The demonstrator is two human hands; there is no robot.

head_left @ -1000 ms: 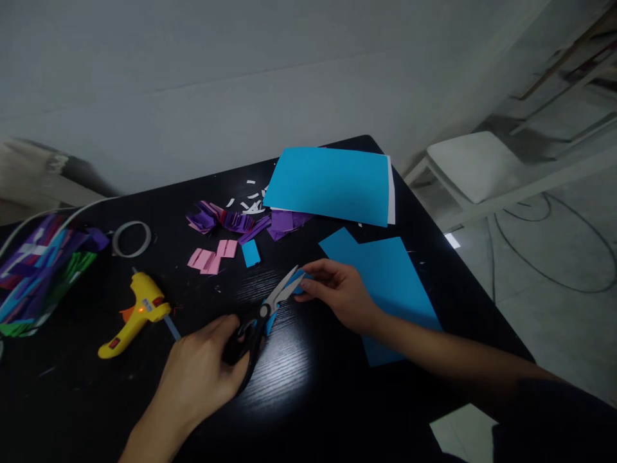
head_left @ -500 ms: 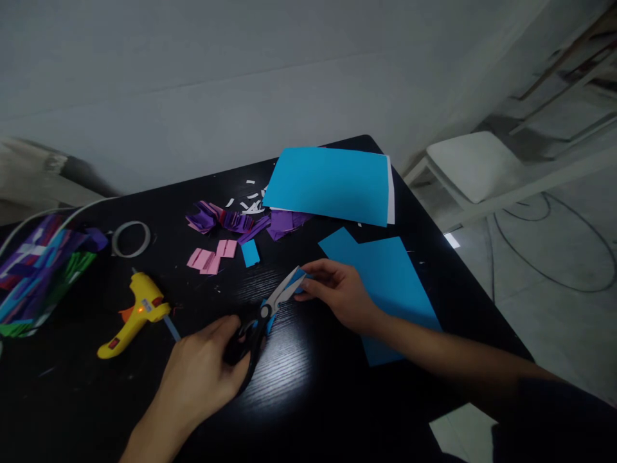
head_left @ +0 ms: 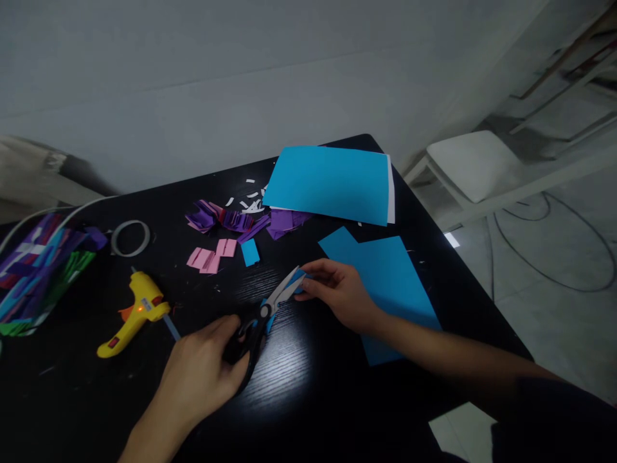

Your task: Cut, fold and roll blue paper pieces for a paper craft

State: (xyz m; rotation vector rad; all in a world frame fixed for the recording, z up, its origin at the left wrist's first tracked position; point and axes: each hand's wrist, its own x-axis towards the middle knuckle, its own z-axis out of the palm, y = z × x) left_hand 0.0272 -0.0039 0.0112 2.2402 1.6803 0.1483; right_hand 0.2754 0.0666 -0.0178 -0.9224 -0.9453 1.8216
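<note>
My left hand (head_left: 200,376) grips the black handles of a pair of scissors (head_left: 263,318) low on the black table (head_left: 299,392). The blades point up and right and lie across a narrow blue paper strip (head_left: 297,281). My right hand (head_left: 340,292) pinches the far end of that strip, just right of the blade tips. A cut blue sheet (head_left: 385,283) lies under and beyond my right wrist.
A full blue sheet (head_left: 332,183) over white paper lies at the table's far side. Purple folded pieces (head_left: 231,220), pink pieces (head_left: 212,256) and a small blue piece (head_left: 250,252) sit mid-table. A yellow glue gun (head_left: 132,313), tape roll (head_left: 130,238), coloured scraps (head_left: 36,270) lie left. A white chair (head_left: 475,164) stands right.
</note>
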